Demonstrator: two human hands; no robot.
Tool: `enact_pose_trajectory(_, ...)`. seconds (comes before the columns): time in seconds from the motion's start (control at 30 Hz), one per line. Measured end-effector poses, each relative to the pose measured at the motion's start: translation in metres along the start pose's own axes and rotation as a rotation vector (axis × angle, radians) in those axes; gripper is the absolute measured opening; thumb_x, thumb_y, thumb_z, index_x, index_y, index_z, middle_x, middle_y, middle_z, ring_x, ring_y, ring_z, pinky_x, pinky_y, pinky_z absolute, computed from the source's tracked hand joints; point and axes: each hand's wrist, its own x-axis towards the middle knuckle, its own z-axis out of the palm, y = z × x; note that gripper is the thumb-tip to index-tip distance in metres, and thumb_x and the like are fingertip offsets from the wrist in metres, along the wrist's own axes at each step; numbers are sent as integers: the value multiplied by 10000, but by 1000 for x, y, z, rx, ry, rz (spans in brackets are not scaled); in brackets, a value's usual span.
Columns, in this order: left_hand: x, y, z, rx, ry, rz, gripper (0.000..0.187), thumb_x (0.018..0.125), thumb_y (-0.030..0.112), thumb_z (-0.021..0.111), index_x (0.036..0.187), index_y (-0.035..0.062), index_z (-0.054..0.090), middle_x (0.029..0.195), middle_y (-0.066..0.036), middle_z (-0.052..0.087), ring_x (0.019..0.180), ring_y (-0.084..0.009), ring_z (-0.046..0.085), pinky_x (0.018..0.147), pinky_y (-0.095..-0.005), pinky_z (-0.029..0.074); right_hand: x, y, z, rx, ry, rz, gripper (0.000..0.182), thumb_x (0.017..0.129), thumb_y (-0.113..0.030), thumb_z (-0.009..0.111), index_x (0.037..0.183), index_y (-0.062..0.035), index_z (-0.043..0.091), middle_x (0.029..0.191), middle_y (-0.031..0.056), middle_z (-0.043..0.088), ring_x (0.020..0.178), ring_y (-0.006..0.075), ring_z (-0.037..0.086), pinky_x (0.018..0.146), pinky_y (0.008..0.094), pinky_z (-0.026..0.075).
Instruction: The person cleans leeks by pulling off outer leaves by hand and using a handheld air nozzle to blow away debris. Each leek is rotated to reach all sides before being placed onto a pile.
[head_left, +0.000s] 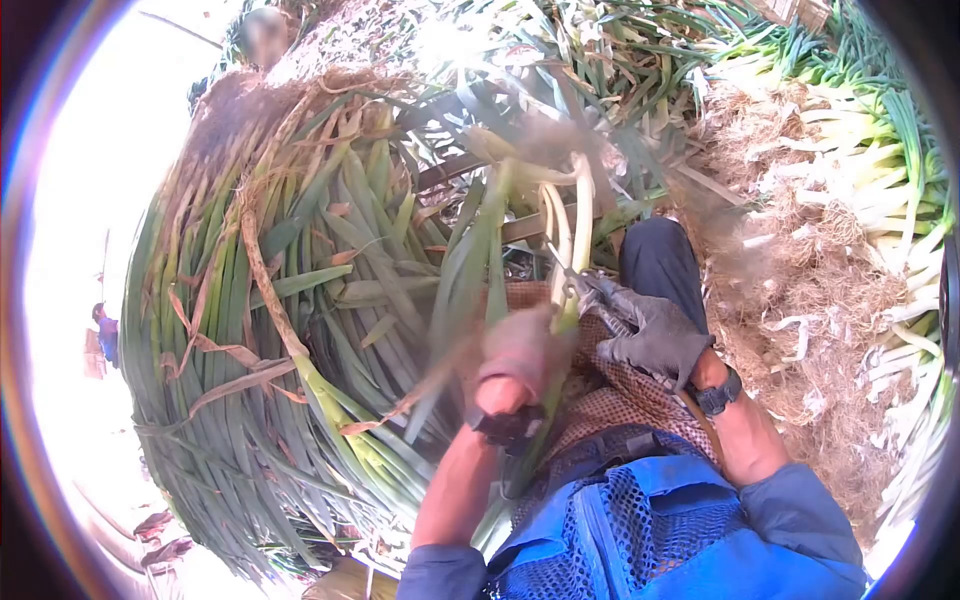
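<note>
A few long green onion stalks (583,215) with pale lower ends stand up in front of me, running down between my hands. My left hand (515,350), in a reddish-grey glove and smeared by motion, is closed around the green part of these stalks. My right hand (655,335), in a dark grey glove, is beside them on the right. Its fingers are bent toward the stalks around something thin and grey that I cannot make out. Broad green leaves (470,275) hang just left of the stalks.
A large heap of green onions (290,260) rises on my left, one long dry-ended stalk (275,290) across it. To my right lie rows of onions with tangled brown roots (800,260). Cut leaves (600,40) cover the ground ahead. A person (265,40) is at the far left.
</note>
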Motion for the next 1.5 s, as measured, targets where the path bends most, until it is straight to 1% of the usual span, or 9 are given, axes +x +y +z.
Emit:
enact_pose_trajectory(0.1, 28, -36, -35, 317, 550, 60, 839, 861, 635, 826, 1472, 89, 647, 1341, -250, 738, 1157, -440, 751, 975, -518, 596, 9, 16, 5, 8, 13, -35, 930, 854, -202, 893, 1682, -108, 480, 1601, 129, 633, 1420, 177, 594, 1208, 334, 431)
enact_pose_trajectory(0.4, 132, -77, -36, 217, -58, -499, 753, 824, 468, 900, 1401, 15, 730, 1287, -225, 786, 1170, -376, 776, 1013, -489, 604, 5, 23, 14, 254, -70, -49, 950, 843, -345, 902, 1683, -177, 490, 1172, 137, 783, 1040, 223, 726, 1017, 367, 539)
enact_pose_trajectory(0.53, 154, -106, -70, -174, -264, -359, 379, 880, 213, 855, 1199, 11, 822, 1073, -121, 827, 915, -224, 760, 874, -417, 628, 5, 15, 1, 234, -64, -53, 837, 874, -121, 886, 1631, -33, 539, 1414, 36, 712, 1215, 109, 608, 1126, 285, 456)
enact_pose_trajectory(0.57, 183, -159, -75, -212, -222, 157, 343, 918, 207, 816, 1197, 9, 822, 1084, -108, 819, 912, -215, 753, 874, -401, 623, 8, 17, 1, 258, -104, -36, 840, 874, -119, 887, 1632, -31, 537, 1416, 27, 708, 1218, 108, 603, 1126, 284, 454)
enact_pose_trajectory(0.87, 167, 19, -303, -1166, 317, 7, 718, 1056, 404, 726, 1609, 1, 508, 1561, -180, 583, 1219, -254, 702, 1035, -425, 579, 5, 27, 9, 501, -151, -59, 938, 859, -103, 913, 1679, -19, 466, 1500, 3, 632, 1299, 94, 547, 1154, 282, 434)
enact_pose_trajectory(1.03, 61, -64, -231, -563, 704, 206, 480, 1013, 294, 783, 1353, -35, 704, 1257, -121, 729, 1131, -189, 696, 994, -363, 550, 0, 33, 16, 649, -122, -116, 940, 857, -104, 915, 1670, 13, 459, 1518, 32, 627, 1329, 109, 545, 1180, 298, 428)
enact_pose_trajectory(1.13, -33, -138, -153, -371, 1164, -82, 393, 993, 230, 781, 1256, -60, 750, 1237, -146, 750, 1123, -247, 714, 1000, -388, 548, 7, 41, 14, 572, -181, -158, 968, 819, -118, 949, 1649, 36, 475, 1597, 69, 577, 1440, 144, 503, 1242, 313, 378)
enact_pose_trajectory(1.3, -148, -174, -58, 216, 1011, -649, 713, 853, 256, 897, 1459, -27, 651, 1372, -297, 705, 1273, -500, 658, 1135, -546, 493, 9, 31, 25, 701, -185, -173, 939, 850, -109, 937, 1658, 18, 477, 1607, 61, 563, 1370, 134, 531, 1172, 301, 432)
enact_pose_trajectory(1.5, -147, -191, -61, 74, 887, -679, 641, 838, 136, 793, 1452, -3, 672, 1211, -239, 775, 1111, -391, 756, 1009, -485, 575, -3, 24, 33, 675, -231, -116, 948, 838, 9, 920, 1662, 37, 453, 1566, 24, 589, 1376, 84, 512, 1193, 281, 419)
